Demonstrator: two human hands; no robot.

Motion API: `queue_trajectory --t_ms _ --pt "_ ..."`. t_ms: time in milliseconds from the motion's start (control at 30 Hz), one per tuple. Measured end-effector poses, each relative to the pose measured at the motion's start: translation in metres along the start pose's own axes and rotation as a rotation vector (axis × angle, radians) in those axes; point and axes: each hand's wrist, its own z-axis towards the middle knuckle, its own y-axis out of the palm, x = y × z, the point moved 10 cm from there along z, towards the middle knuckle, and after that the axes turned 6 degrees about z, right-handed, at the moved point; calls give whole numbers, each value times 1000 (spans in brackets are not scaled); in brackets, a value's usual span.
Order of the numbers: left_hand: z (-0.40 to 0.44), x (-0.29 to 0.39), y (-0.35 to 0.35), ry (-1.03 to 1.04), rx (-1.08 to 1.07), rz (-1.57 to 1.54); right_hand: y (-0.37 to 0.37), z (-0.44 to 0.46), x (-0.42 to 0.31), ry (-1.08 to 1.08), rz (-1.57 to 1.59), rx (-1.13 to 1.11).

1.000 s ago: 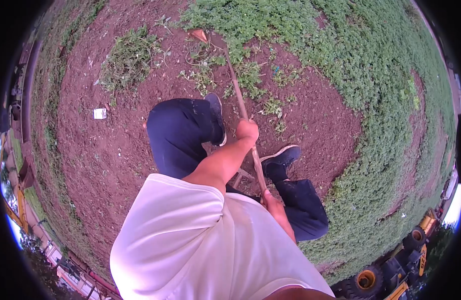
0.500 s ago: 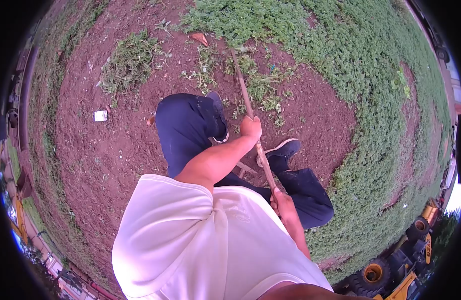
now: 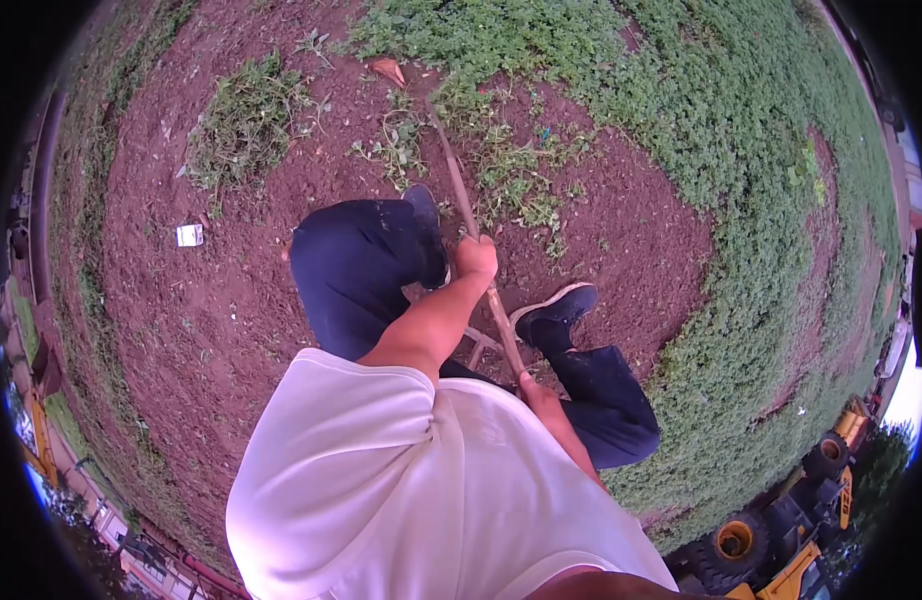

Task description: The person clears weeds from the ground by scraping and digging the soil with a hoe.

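A long wooden handle [image 3: 457, 182] runs from near my body out to the weeds, and whatever is at its far end cannot be made out. Partway along it, my left hand [image 3: 478, 258] is wrapped round the wood. Closer to my body, my right hand [image 3: 541, 396] grips the same handle near its lower end. Loose green weeds [image 3: 521, 185] lie on the brown soil [image 3: 636, 255] to the right of the handle. A brown, leaf-like piece [image 3: 389, 70] rests left of the far end.
A pile of pulled weeds [image 3: 246, 125] and a small white box [image 3: 190, 235] are on the soil at left. Dense green plants [image 3: 741, 120] cover the right side. My dark shoes [image 3: 558, 308] stand either side of the handle. A yellow-and-black vehicle [image 3: 736, 540] is at lower right.
The handle's far end swung slightly right, then back left past its first position. Both hands moved with it and kept their hold. The loose weeds near the far end have shifted.
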Motion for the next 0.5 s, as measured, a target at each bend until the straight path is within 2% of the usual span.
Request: queue_trajectory --t_ms 33,100,167,200,267,300,400,467,500 --pt "-24 -11 -2 19 11 75 -11 0 27 10 34 29" --pt "-35 -11 9 38 29 126 -20 -22 4 12 20 41" --pt "-29 -16 14 -20 -63 -58 -18 -39 -13 -3 -59 55" --pt "-18 -5 9 -9 -59 -57 -15 -28 -17 -13 -54 54" --pt "-3 17 -11 70 24 -1 -1 -10 -8 64 196 -56" --pt "11 39 -21 94 41 39 9 -5 -29 107 228 -33" --pt "56 101 -53 109 74 213 37 24 -86 57 256 -75" --pt "95 98 -31 65 5 145 48 40 -115 -22 324 -102" --pt "100 86 -16 14 -62 79 41 38 -102 -8 324 -93"
